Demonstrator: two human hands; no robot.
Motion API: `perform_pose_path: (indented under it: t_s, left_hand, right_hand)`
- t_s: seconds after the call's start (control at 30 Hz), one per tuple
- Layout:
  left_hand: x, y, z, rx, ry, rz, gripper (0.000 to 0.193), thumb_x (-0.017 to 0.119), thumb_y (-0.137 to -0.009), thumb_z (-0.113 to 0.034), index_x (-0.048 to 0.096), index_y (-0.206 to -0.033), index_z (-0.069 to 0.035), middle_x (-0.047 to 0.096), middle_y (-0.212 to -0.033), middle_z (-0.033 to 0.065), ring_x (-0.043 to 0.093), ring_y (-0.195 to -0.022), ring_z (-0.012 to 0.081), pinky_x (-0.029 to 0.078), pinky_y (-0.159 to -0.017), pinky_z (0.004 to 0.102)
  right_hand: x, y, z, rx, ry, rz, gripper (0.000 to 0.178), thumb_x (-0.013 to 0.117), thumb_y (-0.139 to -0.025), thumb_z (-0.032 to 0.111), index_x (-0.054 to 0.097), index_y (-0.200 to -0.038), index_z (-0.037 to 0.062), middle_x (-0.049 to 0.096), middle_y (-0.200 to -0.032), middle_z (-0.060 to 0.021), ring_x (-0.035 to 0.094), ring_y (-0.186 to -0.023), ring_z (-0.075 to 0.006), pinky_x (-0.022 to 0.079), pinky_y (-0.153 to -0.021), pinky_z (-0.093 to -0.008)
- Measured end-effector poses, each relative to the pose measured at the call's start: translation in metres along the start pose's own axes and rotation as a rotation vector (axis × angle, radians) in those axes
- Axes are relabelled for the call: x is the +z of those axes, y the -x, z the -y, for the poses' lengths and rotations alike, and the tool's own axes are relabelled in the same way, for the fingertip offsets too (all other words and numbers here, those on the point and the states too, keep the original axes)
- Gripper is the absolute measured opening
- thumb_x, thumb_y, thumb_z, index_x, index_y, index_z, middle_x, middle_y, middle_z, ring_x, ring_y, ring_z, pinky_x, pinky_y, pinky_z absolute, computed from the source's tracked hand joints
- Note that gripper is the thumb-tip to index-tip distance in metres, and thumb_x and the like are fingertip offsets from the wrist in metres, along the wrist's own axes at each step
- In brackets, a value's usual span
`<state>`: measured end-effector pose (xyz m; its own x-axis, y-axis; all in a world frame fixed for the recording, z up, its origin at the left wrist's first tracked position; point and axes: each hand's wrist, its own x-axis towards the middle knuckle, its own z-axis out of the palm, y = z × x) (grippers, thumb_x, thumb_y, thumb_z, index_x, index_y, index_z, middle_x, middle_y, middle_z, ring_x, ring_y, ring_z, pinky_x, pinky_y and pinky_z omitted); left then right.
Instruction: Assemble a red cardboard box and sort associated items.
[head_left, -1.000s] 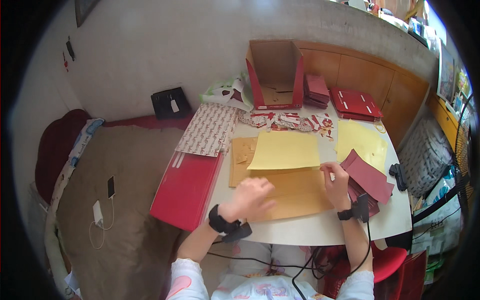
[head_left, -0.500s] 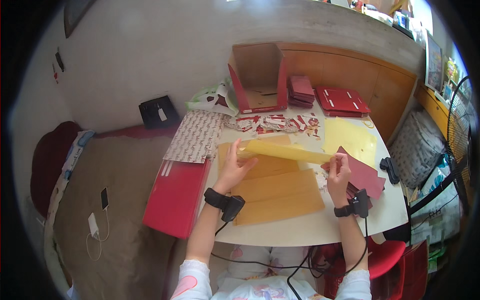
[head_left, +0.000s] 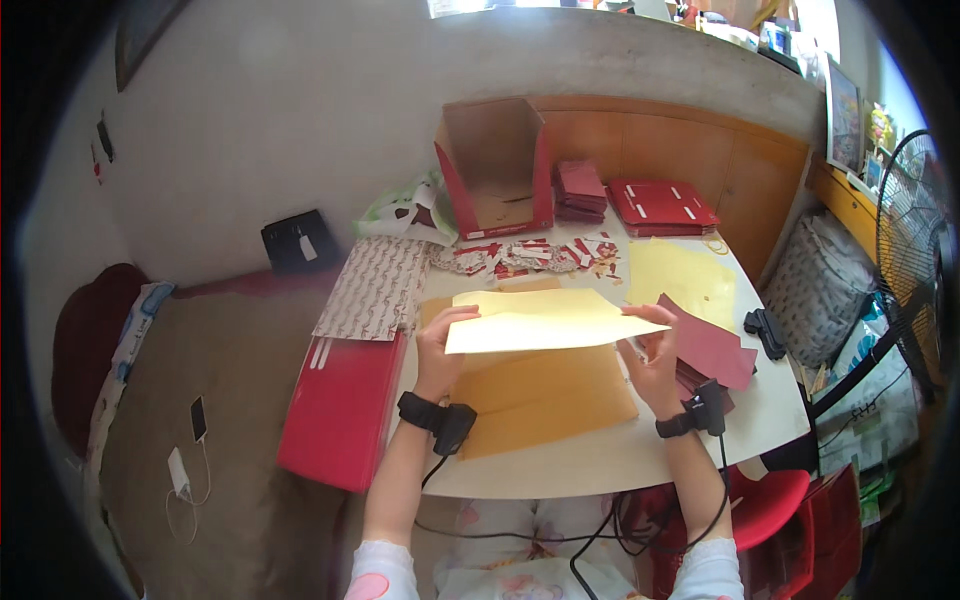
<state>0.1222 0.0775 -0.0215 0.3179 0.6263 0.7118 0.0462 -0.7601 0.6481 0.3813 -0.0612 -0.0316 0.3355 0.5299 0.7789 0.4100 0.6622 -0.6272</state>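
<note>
A pale yellow sheet (head_left: pixel 540 322) is held up level above the table by its two ends. My left hand (head_left: pixel 438 350) grips its left end, and my right hand (head_left: pixel 654 352) pinches its right end with thumb and fingers. Beneath it, a tan-brown paper sheet (head_left: pixel 545 400) lies on the white table (head_left: pixel 560 480), partly covered by the yellow sheet. Another yellow sheet (head_left: pixel 685 280) rests flat at the right. Dark red card pieces (head_left: pixel 712 345) lie in a loose pile beside my right hand.
A red open box (head_left: pixel 495 170) stands at the back, with stacked dark red cards (head_left: pixel 580 190) and red folders (head_left: pixel 662 205) beside it. Paper scraps (head_left: pixel 530 258) lie before them. Patterned sheets (head_left: pixel 375 285) and a red panel (head_left: pixel 340 410) are at left. A fan (head_left: pixel 905 230) stands right.
The yellow sheet has turned from nearly edge-on to showing its broad face, and is brought nearer me. Both hands have turned with it. The whole view has shifted slightly.
</note>
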Motion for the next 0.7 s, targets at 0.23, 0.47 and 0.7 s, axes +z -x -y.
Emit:
perform_pose_path:
  t_s: [0.23, 0.47, 0.7]
  left_hand:
    - [0.008, 0.007, 0.005, 0.081, 0.183, 0.096, 0.017, 0.058, -0.081, -0.007, 0.065, -0.095, 0.003, 0.066, -0.100, 0.0159, 0.062, -0.093, 0.0225, 0.050, -0.082, 0.0327]
    - [0.010, 0.019, 0.031, -0.242, 0.359, -0.057, 0.023, 0.047, -0.093, -0.012, 0.062, -0.088, 0.005, 0.067, -0.081, 0.0127, 0.065, -0.070, 0.0176, 0.053, -0.066, 0.0290]
    - [-0.001, 0.007, -0.015, -0.588, 0.615, -0.060, 0.028, 0.054, -0.092, -0.022, 0.063, -0.080, 0.001, 0.063, -0.068, 0.0083, 0.056, -0.046, 0.0125, 0.047, -0.046, 0.0237]
  right_hand:
    - [-0.013, -0.002, -0.009, -0.018, 0.255, 0.155, 0.035, 0.062, -0.079, 0.004, 0.050, -0.113, 0.0010, 0.056, -0.116, -0.0162, 0.059, -0.102, -0.0218, 0.047, -0.084, -0.0308]
    - [-0.020, -0.002, 0.000, 0.213, 0.394, 0.085, 0.011, 0.063, -0.079, 0.007, 0.062, -0.088, 0.0007, 0.062, -0.079, -0.0087, 0.050, -0.062, -0.0144, 0.039, -0.054, -0.0280]
    - [-0.010, -0.005, 0.018, 0.130, 0.123, 0.314, 0.055, 0.068, -0.076, 0.011, 0.044, -0.125, 0.0036, 0.053, -0.116, -0.0078, 0.053, -0.088, -0.0120, 0.042, -0.073, -0.0250]
